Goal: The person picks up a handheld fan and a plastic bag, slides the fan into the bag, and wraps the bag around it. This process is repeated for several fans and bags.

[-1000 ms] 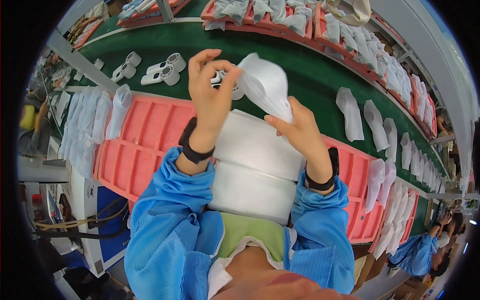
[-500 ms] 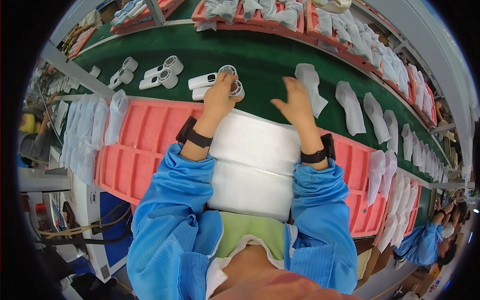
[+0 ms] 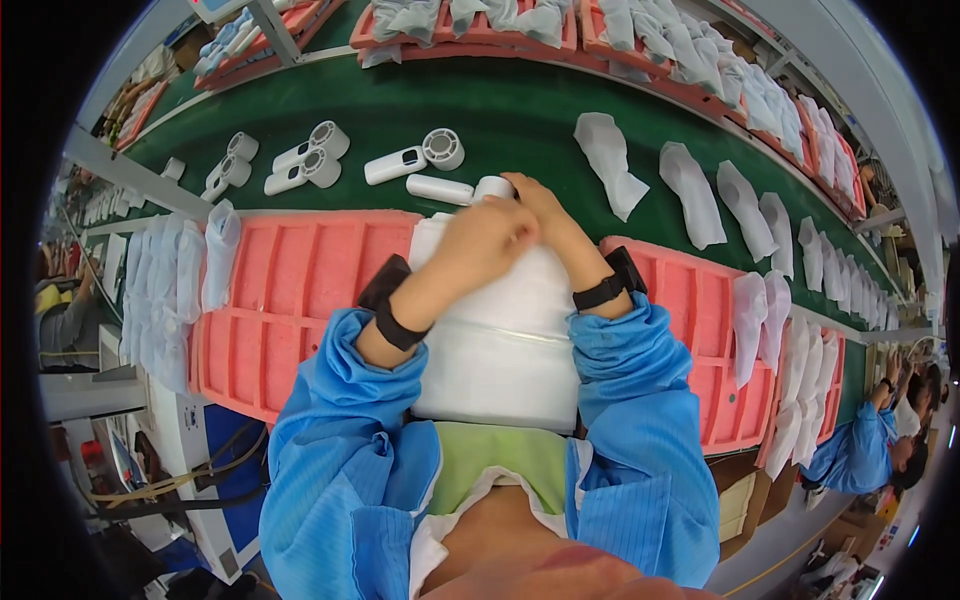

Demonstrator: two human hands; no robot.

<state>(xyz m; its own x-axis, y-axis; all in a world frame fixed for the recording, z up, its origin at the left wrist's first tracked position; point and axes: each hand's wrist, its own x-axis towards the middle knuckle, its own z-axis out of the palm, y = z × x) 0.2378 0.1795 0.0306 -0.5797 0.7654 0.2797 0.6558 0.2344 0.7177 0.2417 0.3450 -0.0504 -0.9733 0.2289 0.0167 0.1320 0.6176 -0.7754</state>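
A white handheld fan [image 3: 440, 189] lies at the front edge of the green belt, its round head beside my right hand [image 3: 540, 207]. The fingers of that hand are closed on the head end. My left hand [image 3: 485, 243] is smeared by motion and hovers over the stack of white translucent bags [image 3: 497, 375]; whether it holds anything cannot be made out. A second white fan [image 3: 443, 149] with a grey ring lies just behind, untouched.
More paired fans [image 3: 308, 157] lie on the green belt [image 3: 520, 100] to the left; bagged fans [image 3: 690, 195] stand in a row to the right. Pink compartment trays [image 3: 300, 225] flank the bag stack. Loaded pink trays [image 3: 480, 50] line the far side. A co-worker's blue sleeve [image 3: 850, 450] shows at right.
My left hand has come back from the fans to above the bags. The right hand has moved left onto the nearer fan, which has shifted right, apart from the other.
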